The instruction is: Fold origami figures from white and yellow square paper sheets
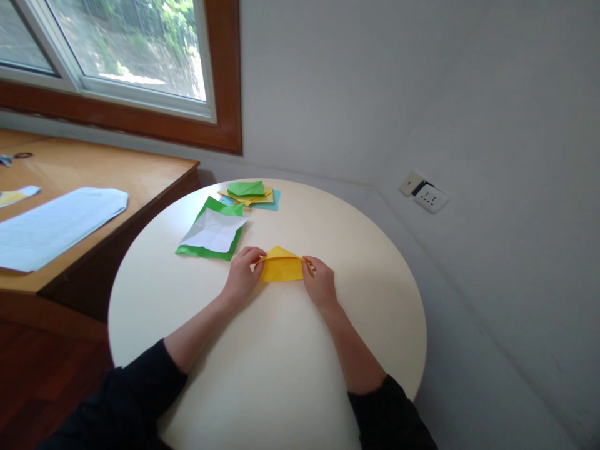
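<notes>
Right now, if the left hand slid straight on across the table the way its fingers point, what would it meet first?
The left hand points up and right, its fingers already pinching the yellow folded paper. That paper is first in line. Beyond it, probably bare round table, though depth is hard to judge.

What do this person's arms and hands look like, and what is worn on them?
Both arms wear dark, near-black long sleeves pushed up toward the elbows, leaving the forearms bare. The left hand and right hand are bare: no gloves, rings, watch or markings are visible.
</notes>
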{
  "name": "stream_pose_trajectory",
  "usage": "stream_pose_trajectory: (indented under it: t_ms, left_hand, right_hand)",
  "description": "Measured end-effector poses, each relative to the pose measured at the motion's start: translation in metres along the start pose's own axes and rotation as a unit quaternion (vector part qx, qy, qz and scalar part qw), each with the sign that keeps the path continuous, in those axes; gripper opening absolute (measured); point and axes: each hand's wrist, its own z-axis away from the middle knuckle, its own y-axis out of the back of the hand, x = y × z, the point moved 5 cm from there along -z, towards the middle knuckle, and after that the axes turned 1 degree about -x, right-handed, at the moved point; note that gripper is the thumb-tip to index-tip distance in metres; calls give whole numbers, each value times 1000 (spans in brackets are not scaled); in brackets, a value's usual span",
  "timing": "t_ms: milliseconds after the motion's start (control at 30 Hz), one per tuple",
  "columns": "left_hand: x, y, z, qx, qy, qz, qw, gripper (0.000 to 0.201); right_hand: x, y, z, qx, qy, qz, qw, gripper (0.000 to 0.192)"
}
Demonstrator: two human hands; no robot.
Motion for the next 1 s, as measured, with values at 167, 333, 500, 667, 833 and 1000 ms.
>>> stream_pose_trajectory:
  t_ms: [167,333,500,667,833,1000]
  left_hand:
    - [-6,-2,1,18,54,62,996,15]
    - [-15,-8,3,37,131,145,980,19]
    - [-17,-13,4,29,213,222,951,23]
    - [-18,-14,5,34,260,267,927,22]
    - [-14,-17,8,6,285,293,913,24]
    - [-11,-14,7,26,279,308,909,23]
  right_hand:
    - [-3,6,0,45,-25,-46,998,28]
    - [-5,11,2,73,-47,-97,991,27]
    - [-1,10,3,90,-59,-135,985,23]
    - [2,7,2,91,-60,-192,975,20]
    - [3,4,1,79,-82,-264,958,18]
    - [7,0,2,61,-145,-340,927,19]
